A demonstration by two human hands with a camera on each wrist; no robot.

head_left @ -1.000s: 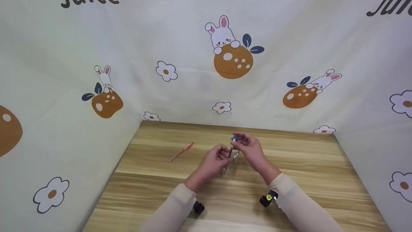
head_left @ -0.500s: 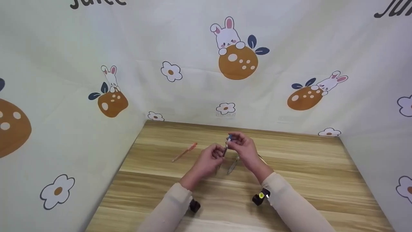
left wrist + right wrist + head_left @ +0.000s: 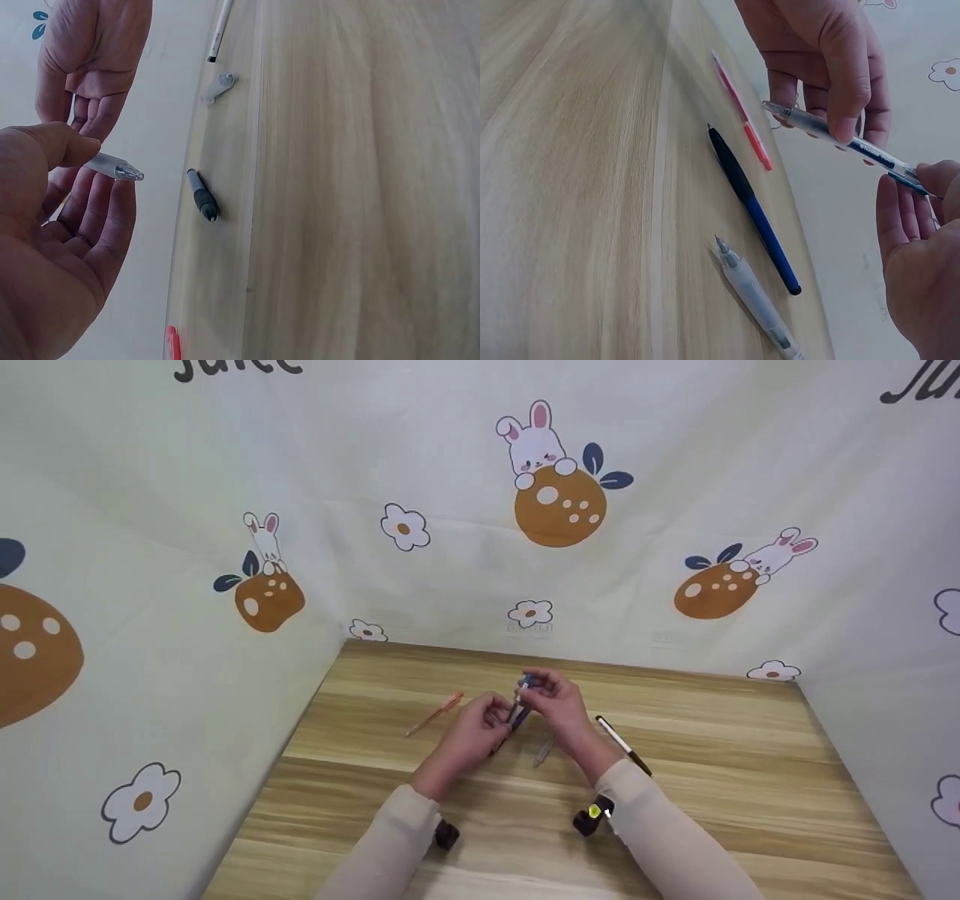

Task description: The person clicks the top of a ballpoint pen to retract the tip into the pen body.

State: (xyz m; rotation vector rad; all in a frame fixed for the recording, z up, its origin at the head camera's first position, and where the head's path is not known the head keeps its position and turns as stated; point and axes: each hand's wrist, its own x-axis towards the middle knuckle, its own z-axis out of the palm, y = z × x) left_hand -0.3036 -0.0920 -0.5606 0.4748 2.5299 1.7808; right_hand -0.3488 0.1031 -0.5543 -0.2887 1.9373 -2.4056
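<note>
Both hands hold one slim clear-and-white pen (image 3: 810, 124) with a dark printed label and a blue end, raised above the table. My left hand (image 3: 478, 727) pinches its barrel with thumb and fingers; the clear conical tip (image 3: 129, 172) pokes out past the thumb in the left wrist view. My right hand (image 3: 561, 711) pinches the blue clip end, which its fingers partly cover. Below the hands lies a blue pen (image 3: 763, 229) with a black grip. Beside that one is a whitish pen (image 3: 754, 296), partly hidden by my right hand in the head view.
An orange-red pen (image 3: 435, 712) lies on the wooden table (image 3: 525, 825) left of the hands. To the right, near my right wrist, is a white-and-black pen (image 3: 624, 745). Patterned cloth walls (image 3: 450, 577) stand behind and along both sides.
Both hands have drifted left with the held pen, while the head view has shifted slightly. The white-and-black pen has come into sight from behind my right arm, and the blue pen shows more.
</note>
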